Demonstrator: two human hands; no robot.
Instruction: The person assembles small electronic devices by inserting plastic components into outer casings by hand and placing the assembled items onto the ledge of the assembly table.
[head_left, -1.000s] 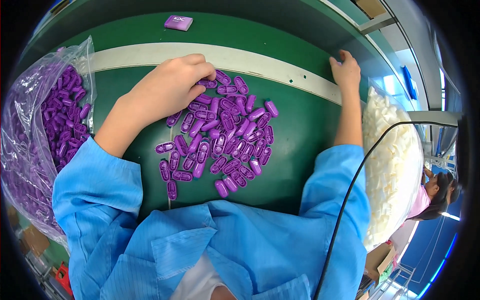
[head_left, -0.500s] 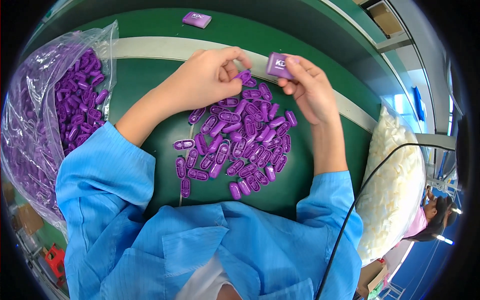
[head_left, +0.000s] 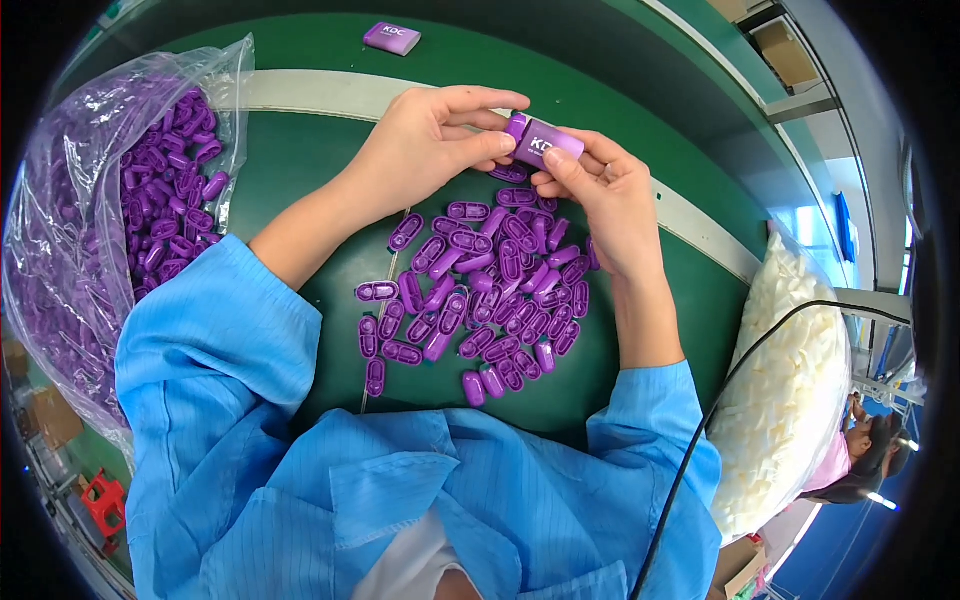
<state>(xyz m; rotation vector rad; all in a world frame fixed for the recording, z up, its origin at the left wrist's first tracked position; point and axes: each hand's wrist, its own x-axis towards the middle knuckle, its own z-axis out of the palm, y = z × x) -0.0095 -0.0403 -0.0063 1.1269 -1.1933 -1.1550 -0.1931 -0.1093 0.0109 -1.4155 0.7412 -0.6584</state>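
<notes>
My left hand [head_left: 450, 130] pinches a small purple oval cap [head_left: 516, 126] between thumb and fingers. Right beside it, my right hand [head_left: 597, 185] grips a flat purple case [head_left: 550, 145] with white lettering. The cap sits at the left end of the case; whether it is seated on it I cannot tell. Below both hands, many loose purple caps [head_left: 511, 258] lie in a pile on the green work surface [head_left: 330, 350], some with their hollow side up. Another purple case [head_left: 391, 38] lies alone at the far side, beyond the pale strip.
A clear plastic bag [head_left: 60, 240] full of purple caps stands at the left. On the right is a bag of cream-coloured pieces [head_left: 790, 380], with a black cable [head_left: 720, 385] in front. A red stool [head_left: 104, 502] is at lower left; another person [head_left: 860, 440] is at far right.
My left hand has lifted a cap from the pile and moved right to the case. The case in my right hand has shifted slightly left and down and tilted, so the two now meet.
</notes>
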